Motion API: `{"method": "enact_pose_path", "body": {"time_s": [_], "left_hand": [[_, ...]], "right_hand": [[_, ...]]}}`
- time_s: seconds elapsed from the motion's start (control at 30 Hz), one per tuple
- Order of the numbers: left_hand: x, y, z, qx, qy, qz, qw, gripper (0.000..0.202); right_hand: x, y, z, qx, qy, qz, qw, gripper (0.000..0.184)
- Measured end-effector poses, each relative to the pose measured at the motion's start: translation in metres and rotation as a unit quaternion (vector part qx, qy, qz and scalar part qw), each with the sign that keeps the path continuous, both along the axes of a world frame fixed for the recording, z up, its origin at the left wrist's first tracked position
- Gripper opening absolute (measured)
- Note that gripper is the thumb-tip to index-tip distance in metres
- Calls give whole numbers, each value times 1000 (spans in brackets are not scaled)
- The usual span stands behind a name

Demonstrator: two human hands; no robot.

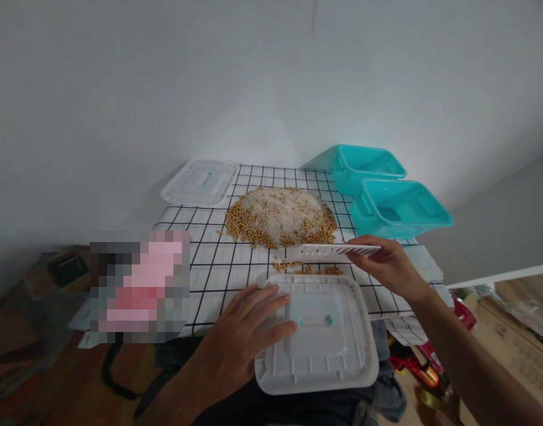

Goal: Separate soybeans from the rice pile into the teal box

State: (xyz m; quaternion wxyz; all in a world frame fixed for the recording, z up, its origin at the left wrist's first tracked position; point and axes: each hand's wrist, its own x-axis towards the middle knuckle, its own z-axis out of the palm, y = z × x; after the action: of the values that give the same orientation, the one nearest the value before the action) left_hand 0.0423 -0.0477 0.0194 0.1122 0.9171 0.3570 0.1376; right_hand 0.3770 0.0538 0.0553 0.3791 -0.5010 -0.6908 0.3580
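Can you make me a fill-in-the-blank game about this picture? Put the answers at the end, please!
1. The slotted thing in the right hand is ____ in colour.
2. There are ____ blue-green boxes on the table.
3. The cloth has a grid of ____ lines.
4. The left hand touches the near lid; in the picture, the far lid lies to the ____ of the grain pile.

Missing words: white; two; black; left

Saw a table [212, 245] spread with a black-gridded white cloth [240, 266]. Found across it a heap of white grains and yellow beans [280, 213], stray beans [333, 271] nearer, a turquoise bin [345, 181] and another bin [365, 220] at right, a translucent lid [200, 183] far left.
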Motion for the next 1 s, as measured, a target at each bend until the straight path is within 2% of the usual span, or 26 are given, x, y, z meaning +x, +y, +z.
{"method": "enact_pose_path", "body": {"time_s": [0.27,0.53,0.63,0.8,1.0], "left_hand": [[0,1,1,19,-7,-4,1000,47],[-1,0,0,21,-5,-3,1000,47],[-2,0,0,16,-5,0,1000,48],[-2,0,-2,11,-6,-2,1000,50],[-1,0,-2,8,-8,-2,1000,48]], "right_hand": [[-22,22,6,-8,41,32,999,24],[-19,32,8,10,49,10,999,25],[-12,27,19,12,49,-16,999,23],[4,13,33,77,43,-110,990,21],[26,-17,27,75,-21,-182,980,25]]}}
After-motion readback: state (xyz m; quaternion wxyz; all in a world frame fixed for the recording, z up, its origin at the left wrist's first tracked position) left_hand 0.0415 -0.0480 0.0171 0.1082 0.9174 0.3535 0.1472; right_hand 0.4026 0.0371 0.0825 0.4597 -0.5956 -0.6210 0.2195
